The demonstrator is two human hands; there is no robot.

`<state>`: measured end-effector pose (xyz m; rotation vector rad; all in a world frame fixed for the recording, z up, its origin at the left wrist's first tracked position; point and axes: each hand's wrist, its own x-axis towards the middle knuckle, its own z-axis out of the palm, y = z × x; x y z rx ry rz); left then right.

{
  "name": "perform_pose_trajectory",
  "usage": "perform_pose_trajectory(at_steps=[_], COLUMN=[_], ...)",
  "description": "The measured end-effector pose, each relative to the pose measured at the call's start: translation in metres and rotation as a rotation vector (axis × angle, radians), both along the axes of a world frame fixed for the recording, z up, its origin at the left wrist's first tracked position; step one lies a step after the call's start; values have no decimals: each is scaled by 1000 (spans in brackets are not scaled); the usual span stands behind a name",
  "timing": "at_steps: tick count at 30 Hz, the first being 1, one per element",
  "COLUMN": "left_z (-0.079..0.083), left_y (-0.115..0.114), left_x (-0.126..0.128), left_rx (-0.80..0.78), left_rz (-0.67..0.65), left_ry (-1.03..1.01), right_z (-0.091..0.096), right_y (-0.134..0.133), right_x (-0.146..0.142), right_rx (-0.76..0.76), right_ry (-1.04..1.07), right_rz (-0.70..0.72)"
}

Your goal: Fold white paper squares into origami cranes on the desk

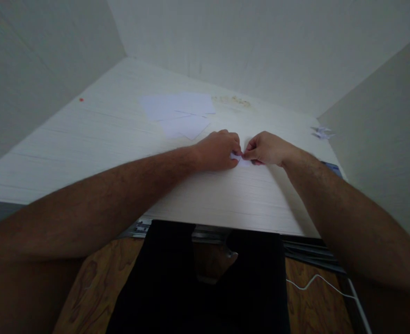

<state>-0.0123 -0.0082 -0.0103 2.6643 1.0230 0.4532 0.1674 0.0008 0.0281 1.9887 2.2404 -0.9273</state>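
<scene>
A small piece of white paper point(246, 163) lies low over the white desk, between my two hands. My left hand point(218, 150) is closed on its left part, with thumb and forefinger pinching it. From the other side my right hand point(268, 148) pinches the paper close to the left fingertips, which nearly meet the right ones. The fingers cover much of the paper, so its exact shape is hidden. Beyond my left hand, several white paper sheets point(177, 109) lie loosely overlapped on the desk.
Folded white paper shapes point(322, 132) sit at the desk's right edge by the wall. A dark flat object point(333, 168) is partly behind my right forearm. An orange dot point(81, 99) marks the left side. Below, a white cable point(312, 280) crosses the wooden floor.
</scene>
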Motion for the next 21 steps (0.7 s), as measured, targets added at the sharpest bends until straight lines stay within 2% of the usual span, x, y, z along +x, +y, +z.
perform_pose_trajectory(at_steps=[15,21], left_z=[-4,-5], left_y=[2,3], left_x=[0,0], left_rx=[5,13], left_rz=[-13,-18], left_ry=[-35,-22], right_z=[-7,-4], right_y=[-1,-1], right_x=[-2,-4], right_rx=[117,105], right_ry=[-42,-80], right_rz=[-23,-14])
